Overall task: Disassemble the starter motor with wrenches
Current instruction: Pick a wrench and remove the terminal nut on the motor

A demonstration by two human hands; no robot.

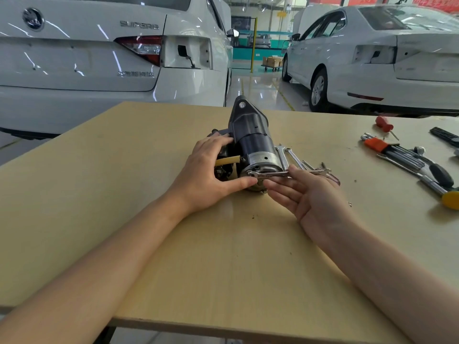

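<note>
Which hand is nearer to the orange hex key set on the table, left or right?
Right. The right hand is at the wrench on the starter motor, apart from the hex key set further right. The left hand grips the motor's far side.

Left grip (211, 170) curled, right grip (301, 192) flat (palm-up)

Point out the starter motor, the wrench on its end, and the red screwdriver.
starter motor (258, 142), head view, dark cylindrical body.
wrench (273, 173), head view, middle of shank.
red screwdriver (383, 124), head view, handle.
</note>
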